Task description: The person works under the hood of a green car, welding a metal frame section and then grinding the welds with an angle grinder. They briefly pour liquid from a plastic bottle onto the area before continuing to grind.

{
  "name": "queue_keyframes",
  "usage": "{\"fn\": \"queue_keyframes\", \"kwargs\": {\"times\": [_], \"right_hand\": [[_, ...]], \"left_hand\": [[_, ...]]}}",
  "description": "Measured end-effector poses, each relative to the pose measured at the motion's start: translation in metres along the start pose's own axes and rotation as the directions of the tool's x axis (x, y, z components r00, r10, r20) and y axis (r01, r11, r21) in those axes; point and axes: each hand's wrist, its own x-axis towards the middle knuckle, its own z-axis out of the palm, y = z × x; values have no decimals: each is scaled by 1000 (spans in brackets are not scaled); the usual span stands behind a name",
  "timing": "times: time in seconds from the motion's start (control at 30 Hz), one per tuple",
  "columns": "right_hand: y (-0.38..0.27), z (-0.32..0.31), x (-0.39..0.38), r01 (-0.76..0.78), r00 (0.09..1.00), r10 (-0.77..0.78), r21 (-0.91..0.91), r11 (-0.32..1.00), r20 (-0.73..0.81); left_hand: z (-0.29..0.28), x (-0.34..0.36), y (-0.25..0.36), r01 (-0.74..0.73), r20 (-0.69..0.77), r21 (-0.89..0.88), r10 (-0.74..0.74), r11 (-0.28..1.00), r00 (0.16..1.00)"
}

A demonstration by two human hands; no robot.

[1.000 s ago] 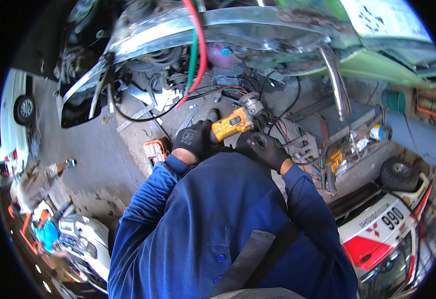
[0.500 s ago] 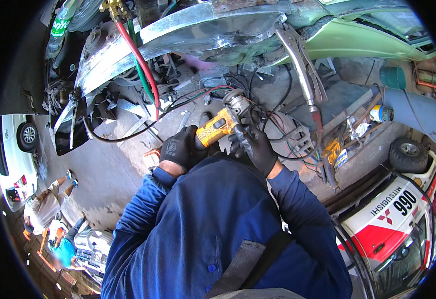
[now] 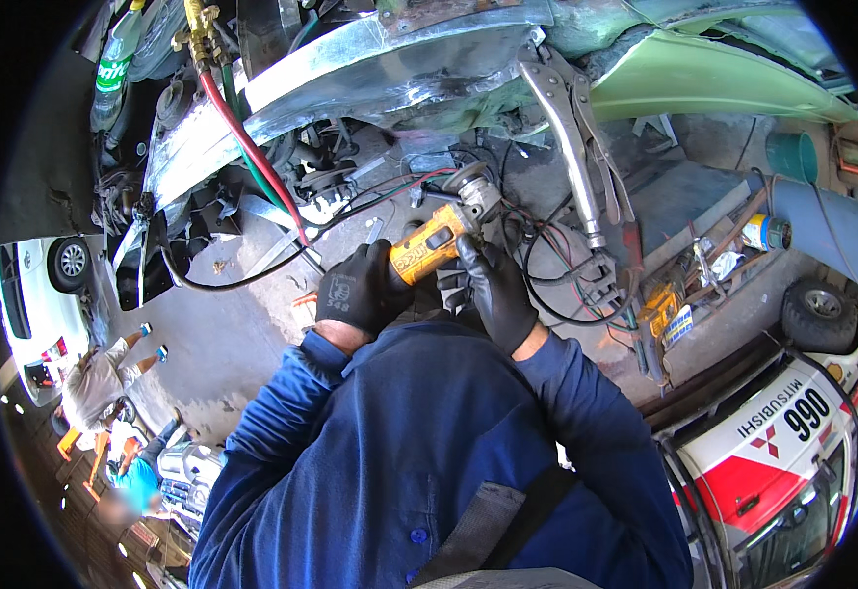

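Note:
A yellow angle grinder [image 3: 427, 251] with a metal gear head points up and to the right, in front of my chest. My gloved left hand [image 3: 353, 288] is wrapped round its rear end. My gloved right hand [image 3: 500, 297] is beside its front part, with a fingertip at the body near the gear head. The right fingers are bent but apart. Whether they press on the tool is hard to tell. Beyond the hands lies a bare metal car panel [image 3: 390, 69], with large locking pliers [image 3: 558, 108] clamped to its edge.
Red and green hoses [image 3: 252, 147] hang from brass fittings at the upper left. Black cables [image 3: 546, 250] and metal scraps litter the floor. On the right are a can [image 3: 765, 233], a yellow tool [image 3: 660, 306] and a red-and-white vehicle [image 3: 757, 447]. Two people are at the lower left.
The view has shifted slightly. My right fingers have straightened somewhat against the grinder's side. My left hand keeps its hold on the tool.

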Motion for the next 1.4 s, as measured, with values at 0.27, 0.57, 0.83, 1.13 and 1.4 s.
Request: {"fn": "queue_keyframes", "kwargs": {"times": [0.27,0.57,0.83,1.13,1.4], "right_hand": [[-36,-2,23,138,988,-138,11,990,71],[-70,11,42,415,909,-401,-162,895,112],[-80,24,65,273,955,-283,113,955,86],[-71,22,82,259,956,-278,180,949,90],[-68,21,84,277,949,-298,183,943,100]], "left_hand": [[-25,26,19,-14,-101,96,24,995,995],[-75,51,31,-44,-153,232,82,972,985],[-100,75,33,-121,-192,313,188,942,963],[-110,86,35,-169,-131,409,240,897,962],[-113,90,41,-109,-98,389,159,915,982]]}}
